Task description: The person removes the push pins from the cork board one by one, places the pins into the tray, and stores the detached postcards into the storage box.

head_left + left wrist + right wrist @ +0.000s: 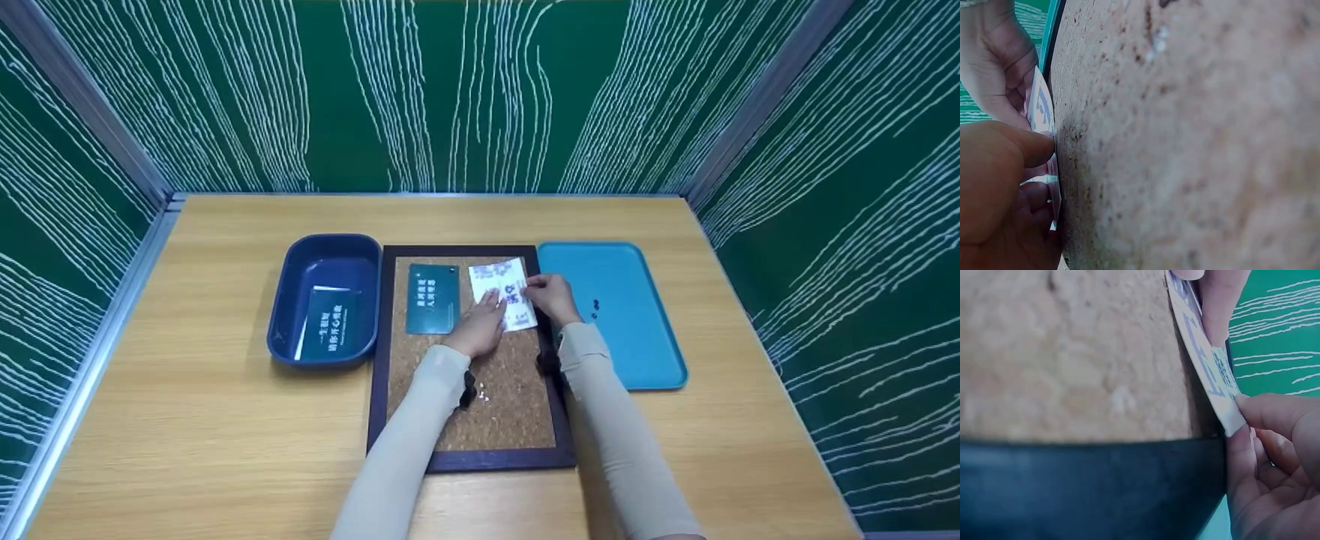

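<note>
A white card with purple print [496, 271] lies at the upper right of a cork board [495, 424] with a dark frame. My left hand [480, 330] rests on the card, with its thumb [1036, 147] and fingertips against the printed face. At the card's right edge, by the frame, my right hand [553, 298] pinches the edge between thumb [1266, 410] and forefinger. To the left on the cork is a green card with white writing [433, 300], with a small dark spot at its upper right corner.
A dark blue bin [279, 330] stands left of the board, with another green card [330, 326] inside. On the right, a teal tray [637, 352] bears a few small dark pieces [595, 306]. Small shiny clear bits [483, 391] lie on the lower cork. Green, white-streaked walls surround the table.
</note>
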The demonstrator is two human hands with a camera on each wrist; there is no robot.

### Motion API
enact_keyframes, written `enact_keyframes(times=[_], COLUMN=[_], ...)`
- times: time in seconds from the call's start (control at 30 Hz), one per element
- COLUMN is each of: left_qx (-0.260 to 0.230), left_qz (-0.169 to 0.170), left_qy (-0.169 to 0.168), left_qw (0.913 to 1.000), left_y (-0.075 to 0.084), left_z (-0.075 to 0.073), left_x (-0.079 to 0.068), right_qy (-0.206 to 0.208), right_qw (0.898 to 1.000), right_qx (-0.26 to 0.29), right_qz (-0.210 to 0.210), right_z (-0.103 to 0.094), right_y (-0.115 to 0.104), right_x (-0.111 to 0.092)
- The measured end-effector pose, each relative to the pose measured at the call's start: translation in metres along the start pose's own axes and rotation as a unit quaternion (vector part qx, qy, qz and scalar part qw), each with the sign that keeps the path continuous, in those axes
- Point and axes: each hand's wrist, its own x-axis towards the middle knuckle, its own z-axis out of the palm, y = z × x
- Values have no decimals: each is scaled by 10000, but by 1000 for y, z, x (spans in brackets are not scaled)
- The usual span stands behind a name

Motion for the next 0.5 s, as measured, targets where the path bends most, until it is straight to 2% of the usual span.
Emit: enact_keyframes(times=[0.23, 0.5], left_qx=[67, -192], left_qz=[63, 186], left_qy=[229, 323], left_qw=[9997, 9991], left_y=[1, 0], left_z=[2, -3], left_x=[1, -3], right_qy=[44, 67], right_qw=[10000, 9999], right_qx=[-45, -103], right_qz=[60, 93], right_z=[0, 3], right_y=[-1, -2], right_x=[0, 2])
